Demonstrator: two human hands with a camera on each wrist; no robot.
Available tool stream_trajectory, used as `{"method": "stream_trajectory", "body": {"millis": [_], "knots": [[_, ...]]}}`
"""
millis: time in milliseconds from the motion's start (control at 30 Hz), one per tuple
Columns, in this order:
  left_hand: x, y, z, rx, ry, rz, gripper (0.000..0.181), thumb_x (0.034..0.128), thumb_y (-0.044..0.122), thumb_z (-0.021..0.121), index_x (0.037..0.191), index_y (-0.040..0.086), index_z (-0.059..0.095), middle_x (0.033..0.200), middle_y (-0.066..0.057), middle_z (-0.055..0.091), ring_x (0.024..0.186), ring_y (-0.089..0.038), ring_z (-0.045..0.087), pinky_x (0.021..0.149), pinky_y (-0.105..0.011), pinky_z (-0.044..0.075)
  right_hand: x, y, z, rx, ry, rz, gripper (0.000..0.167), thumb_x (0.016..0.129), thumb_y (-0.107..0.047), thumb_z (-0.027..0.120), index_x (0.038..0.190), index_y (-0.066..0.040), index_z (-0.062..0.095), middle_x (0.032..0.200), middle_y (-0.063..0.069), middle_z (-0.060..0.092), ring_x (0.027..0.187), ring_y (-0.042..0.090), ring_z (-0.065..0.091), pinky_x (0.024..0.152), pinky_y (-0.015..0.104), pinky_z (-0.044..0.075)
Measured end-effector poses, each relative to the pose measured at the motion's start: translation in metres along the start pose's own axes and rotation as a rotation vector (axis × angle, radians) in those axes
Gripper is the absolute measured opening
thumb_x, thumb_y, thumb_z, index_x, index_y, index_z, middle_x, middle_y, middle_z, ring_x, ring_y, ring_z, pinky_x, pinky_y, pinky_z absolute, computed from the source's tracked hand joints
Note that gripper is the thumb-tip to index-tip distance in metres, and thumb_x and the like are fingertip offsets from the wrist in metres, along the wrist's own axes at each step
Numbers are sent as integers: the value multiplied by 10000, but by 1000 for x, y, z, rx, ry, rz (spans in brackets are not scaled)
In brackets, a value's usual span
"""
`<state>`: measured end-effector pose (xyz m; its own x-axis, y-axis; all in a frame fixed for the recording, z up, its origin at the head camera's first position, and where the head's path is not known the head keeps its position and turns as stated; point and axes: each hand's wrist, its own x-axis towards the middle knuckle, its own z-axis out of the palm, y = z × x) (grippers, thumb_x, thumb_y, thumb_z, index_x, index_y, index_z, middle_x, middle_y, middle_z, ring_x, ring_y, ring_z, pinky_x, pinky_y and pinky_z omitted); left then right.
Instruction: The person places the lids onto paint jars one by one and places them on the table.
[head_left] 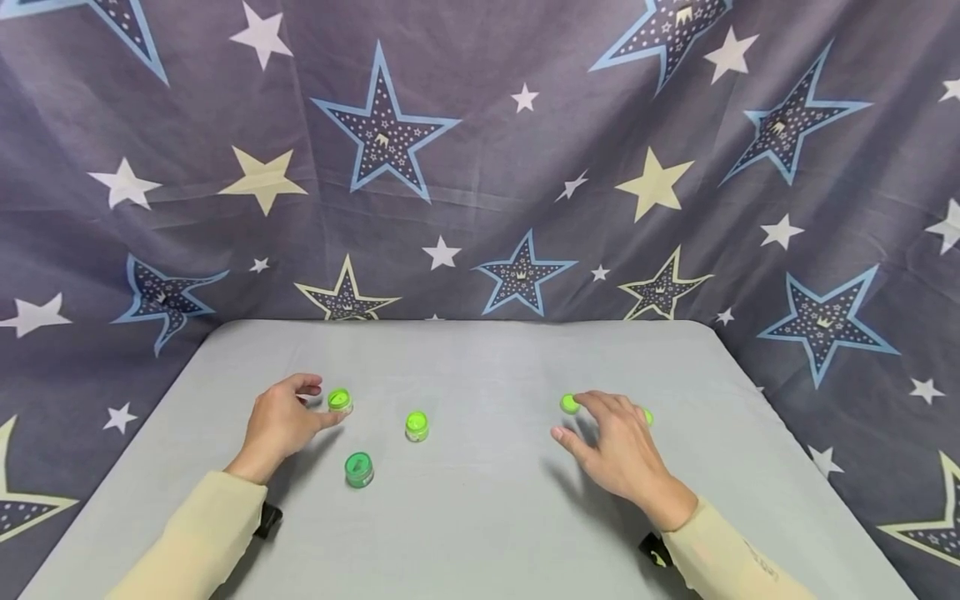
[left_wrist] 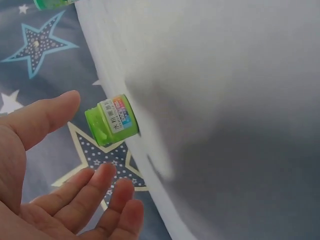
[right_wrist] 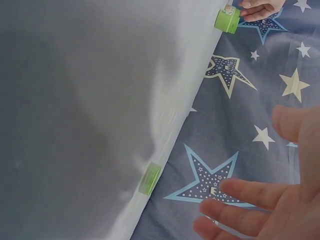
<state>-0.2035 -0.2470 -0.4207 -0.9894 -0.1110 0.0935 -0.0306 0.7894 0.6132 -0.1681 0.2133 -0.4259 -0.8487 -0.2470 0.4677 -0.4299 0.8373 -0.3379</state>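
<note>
The left hand (head_left: pixel 281 423) is spread around a lime-green jar (head_left: pixel 340 400). In the left wrist view that labelled jar (left_wrist: pixel 111 120) stands between the thumb and the curved fingers of the left hand (left_wrist: pixel 70 170), with gaps showing on both sides. The right hand (head_left: pixel 622 454) hovers over the right part of the table, its index fingertip beside a flat lime-green lid (head_left: pixel 570 404). In the right wrist view the fingers of the right hand (right_wrist: pixel 270 185) are apart and hold nothing, and a green lid (right_wrist: pixel 150 178) lies beyond them.
A second lime-green jar (head_left: pixel 417 426) and a darker green jar (head_left: pixel 359 470) stand right of the left hand. Another lime-green piece (head_left: pixel 648 415) is partly hidden behind the right hand. The grey table (head_left: pixel 480 533) ends at a star-patterned curtain (head_left: pixel 480 200).
</note>
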Motion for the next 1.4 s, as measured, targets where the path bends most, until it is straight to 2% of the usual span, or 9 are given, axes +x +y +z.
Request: {"method": "stream_trajectory", "body": {"millis": [200,367,533,933,1100,1400], "knots": [[8,1,1,-13,-86,-46,704,800,283,872,1352,-45,583,1244,-241,661,1153,-449,581,932,-558,465,5,2,3,-6,-4,20,565,886,-480,771,1249,-54,689,1275,158,679,1189,392,597,961,541,410],[10,0,4,6,-134,-65,697,791,280,881,1335,-53,601,1187,-227,662,1055,-390,612,873,-520,483,9,5,5,-18,-9,36,583,883,-490,772,1250,-44,690,1267,156,682,1180,398,599,944,542,408],[12,-3,6,43,-132,-64,644,782,273,888,1270,-63,637,1097,-196,673,955,-337,616,789,-460,478,13,10,9,-34,-27,46,598,872,-474,791,1255,-27,684,1252,163,686,1164,408,604,942,552,419],[16,-6,10,90,-127,-45,521,777,266,893,1156,-37,703,920,-93,674,844,-280,604,712,-404,457,23,21,16,-89,-88,101,647,869,-469,794,1300,-7,655,1266,199,672,1179,431,581,930,556,425],[15,-4,12,111,-120,-46,473,793,282,884,1119,-16,716,926,-98,679,836,-282,613,696,-408,466,27,23,18,-88,-111,117,658,869,-463,798,1315,-5,645,1286,203,661,1196,435,568,952,563,412],[16,-2,14,148,-121,-64,503,806,292,879,1174,-15,726,975,-117,711,902,-321,641,724,-445,501,32,26,23,-107,-149,141,664,874,-458,796,1328,-2,634,1298,205,655,1197,426,561,949,553,407]]}}
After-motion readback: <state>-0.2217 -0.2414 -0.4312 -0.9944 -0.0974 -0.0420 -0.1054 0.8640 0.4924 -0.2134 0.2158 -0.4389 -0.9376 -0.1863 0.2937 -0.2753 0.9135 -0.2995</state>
